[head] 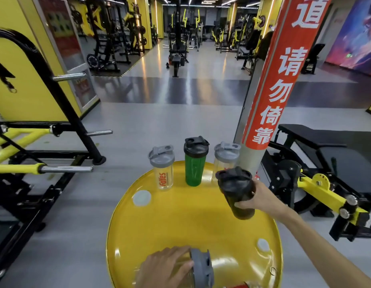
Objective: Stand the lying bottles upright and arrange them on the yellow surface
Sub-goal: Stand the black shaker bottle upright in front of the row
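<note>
Yellow drum top (193, 223) has 3 bottles upright along the far edge: clear one w/ orange print (162, 168), green one (195, 162), clear grey-lidded one (224, 161). Right hand (261, 199) is wrapped round the dark bottle (236, 192), held tilted above the surface near the grey-lidded one; risk is clipping that neighbour on set-down & toppling it off the rim. Left hand (166, 267) is closed over a lying grey-lidded bottle (198, 269) at the near edge; a round body could roll off if let go.
</note>
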Motion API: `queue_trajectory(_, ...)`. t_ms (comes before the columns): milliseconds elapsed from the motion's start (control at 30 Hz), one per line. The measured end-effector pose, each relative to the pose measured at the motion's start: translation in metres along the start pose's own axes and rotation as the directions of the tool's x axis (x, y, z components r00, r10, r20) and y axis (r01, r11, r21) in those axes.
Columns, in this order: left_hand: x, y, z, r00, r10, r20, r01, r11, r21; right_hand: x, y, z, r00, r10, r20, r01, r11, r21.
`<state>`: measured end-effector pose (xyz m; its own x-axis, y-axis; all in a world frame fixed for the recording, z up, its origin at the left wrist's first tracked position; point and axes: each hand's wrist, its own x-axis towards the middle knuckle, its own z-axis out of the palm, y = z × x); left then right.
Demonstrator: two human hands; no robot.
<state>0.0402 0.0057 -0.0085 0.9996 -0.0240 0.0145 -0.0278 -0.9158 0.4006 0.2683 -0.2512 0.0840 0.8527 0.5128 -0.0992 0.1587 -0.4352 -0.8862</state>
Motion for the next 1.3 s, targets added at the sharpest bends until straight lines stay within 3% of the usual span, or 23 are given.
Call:
queue_trajectory(100,0.002,-0.005,0.008,0.999,0.022,-0.037,-0.022,1.000,-0.013,0.025,0.007,-0.001,0.996,0.065,-0.068,-0.052,0.983,0.175)
queue_trajectory(333,0.003,-0.008,0.018,0.994,0.042,-0.105,-0.039,0.999,0.035,0.056,0.031,0.013,0.988,0.144,-0.056,-0.120,0.945,0.305)
queue_trajectory(633,0.000,-0.003,0.011,0.999,0.046,-0.029,-0.045,0.998,0.036,0.070,0.052,0.009,0.980,0.197,-0.035,-0.183,0.955,0.233)
queue_trajectory(933,0.001,0.001,0.007,0.989,-0.014,0.144,0.025,0.997,-0.076,0.070,0.062,0.007,0.981,0.183,0.061,-0.191,0.961,0.198)
queue_trajectory(1067,0.000,-0.001,0.008,0.988,-0.020,0.152,0.049,0.982,-0.184,0.069,0.061,0.008,0.983,0.173,0.064,-0.183,0.965,0.188)
queue_trajectory(1200,-0.002,-0.003,0.005,0.996,0.008,0.091,-0.002,0.998,-0.065,0.067,0.062,0.008,0.986,0.155,0.064,-0.164,0.970,0.180)
queue_trajectory(1300,-0.002,0.001,-0.003,0.983,-0.011,0.181,0.022,0.998,-0.059,0.067,0.065,0.008,0.986,0.156,0.058,-0.164,0.968,0.189)
